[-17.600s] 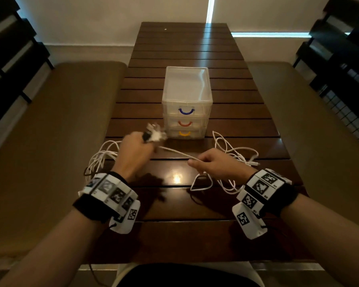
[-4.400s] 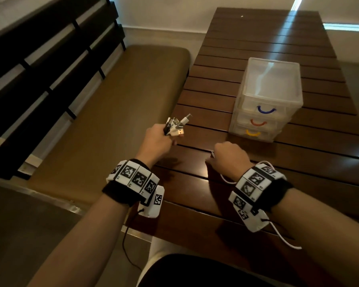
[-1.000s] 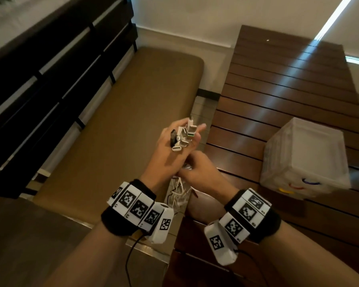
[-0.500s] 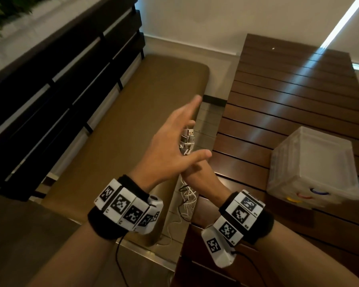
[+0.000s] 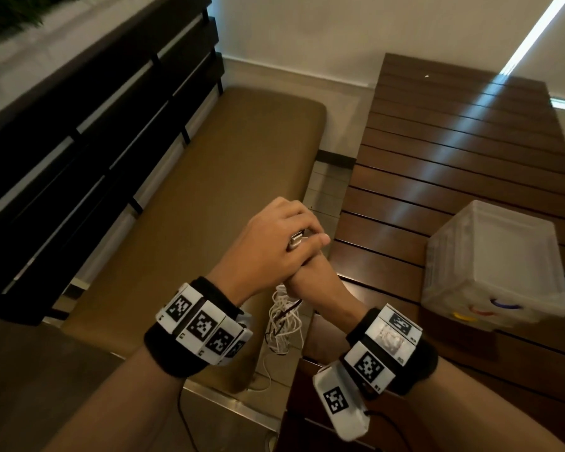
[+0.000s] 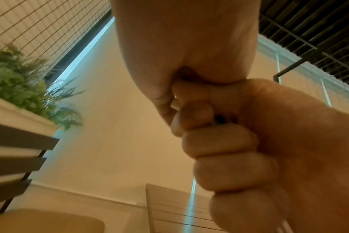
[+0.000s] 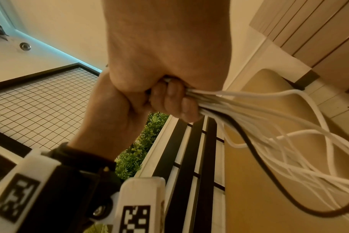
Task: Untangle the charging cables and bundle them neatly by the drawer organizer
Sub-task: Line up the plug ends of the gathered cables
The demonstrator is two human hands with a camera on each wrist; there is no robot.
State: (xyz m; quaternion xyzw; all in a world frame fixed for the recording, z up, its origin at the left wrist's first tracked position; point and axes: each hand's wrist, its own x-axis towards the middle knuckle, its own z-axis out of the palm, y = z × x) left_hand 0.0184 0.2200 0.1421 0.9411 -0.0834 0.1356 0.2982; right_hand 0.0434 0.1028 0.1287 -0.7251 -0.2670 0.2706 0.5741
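Several white charging cables and one dark one [image 7: 269, 141] hang as a bundle [image 5: 282, 321] over the gap between bench and table. My right hand [image 5: 304, 282] grips the bundle in a fist just below the plugs; its curled fingers [image 7: 169, 97] wrap the strands. My left hand [image 5: 307, 236] sits on top of that fist, fingers curled over the plug ends, with a metal USB plug [image 5: 296, 241] showing under the thumb. In the left wrist view the right fist [image 6: 229, 141] fills the right side. The clear drawer organizer [image 5: 493, 265] stands on the table to the right, apart from both hands.
The dark slatted wooden table [image 5: 437, 177] lies to the right. A tan cushioned bench [image 5: 193, 207] with a dark slatted backrest [image 5: 95, 141] runs along the left. Tiled floor [image 5: 323, 190] shows between them. Green plants [image 6: 20, 78] sit behind the bench.
Half a second ago my left hand was spread open above the plugs; now its fingers have curled down over them. My right hand keeps its grip on the bundle.
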